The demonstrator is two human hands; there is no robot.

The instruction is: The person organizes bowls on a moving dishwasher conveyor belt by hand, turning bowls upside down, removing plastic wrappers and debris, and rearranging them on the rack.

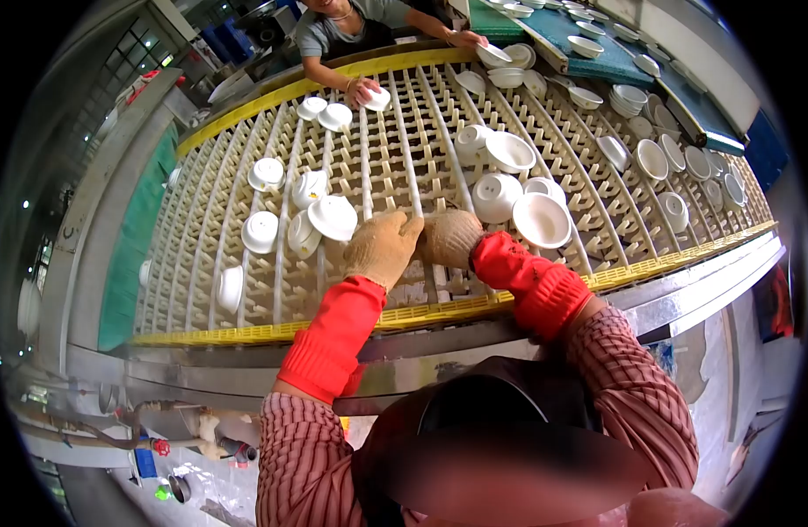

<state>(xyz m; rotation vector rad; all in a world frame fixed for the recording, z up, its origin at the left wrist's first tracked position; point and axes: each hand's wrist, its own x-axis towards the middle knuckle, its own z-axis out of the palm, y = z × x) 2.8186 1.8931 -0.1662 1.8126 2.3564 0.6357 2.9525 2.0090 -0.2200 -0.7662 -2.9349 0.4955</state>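
Observation:
My left hand [382,249], in a tan work glove, is low over the pegged conveyor belt [219,189], beside a white bowl [333,217]. A gap shows between its thumb and fingers, and nothing is visible in it. Close on its right is my right hand [452,238], also gloved, with its fingers curled down. Whatever those fingers hold, if anything, is hidden. Red cuffs cover both wrists. Just right of my right hand, white bowls [543,220] lean among the pegs, some tipped with their openings showing. More white bowls [260,232] lie to the left.
Across the belt, a co-worker's hand [363,91] touches a bowl; their other hand [467,39] is by stacked bowls [507,56]. A green conveyor [610,61] carries bowls at upper right. A yellow edge strip [404,318] runs along the near side.

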